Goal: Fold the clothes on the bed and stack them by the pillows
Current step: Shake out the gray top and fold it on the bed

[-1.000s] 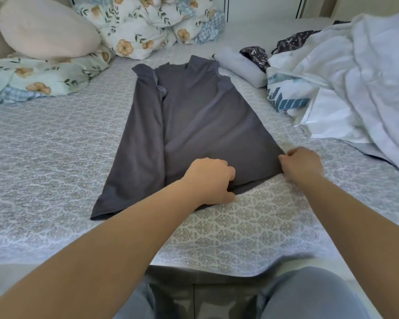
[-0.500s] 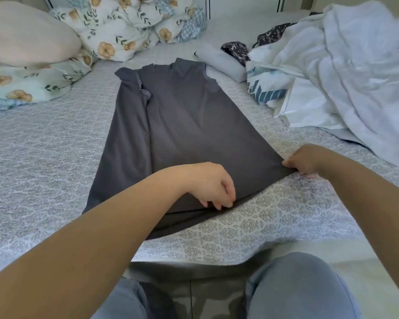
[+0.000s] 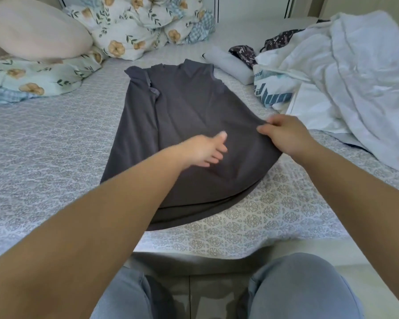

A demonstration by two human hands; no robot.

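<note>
Grey jersey, soft and matte: that is the garment (image 3: 189,125) spread flat in the middle of the bed (image 3: 44,157), neck end toward the floral pillows (image 3: 134,26), hem toward you. Your right hand (image 3: 283,137) has its fingers curled, pinching the right edge of the fabric and lifting it just off the sheet. Your left hand (image 3: 207,149) lies on the cloth with fingers relaxed and straight, gripping nothing.

Judging by that pinch, you're bringing the right side over toward the centre. Keep the left palm pressing flat where you want the crease, so the thin knit doesn't slide on the patterned sheet. Draw the edge across low and taut; this fabric looks limp and will ripple if you let it sag. The left side already sits folded in, with a small tab of cloth near the armhole, so match the two sides for an even strip.

Beyond your right hand waits a crumpled white heap (image 3: 359,72), and a pale folded piece (image 3: 228,65) lies by the garment's shoulder.
</note>
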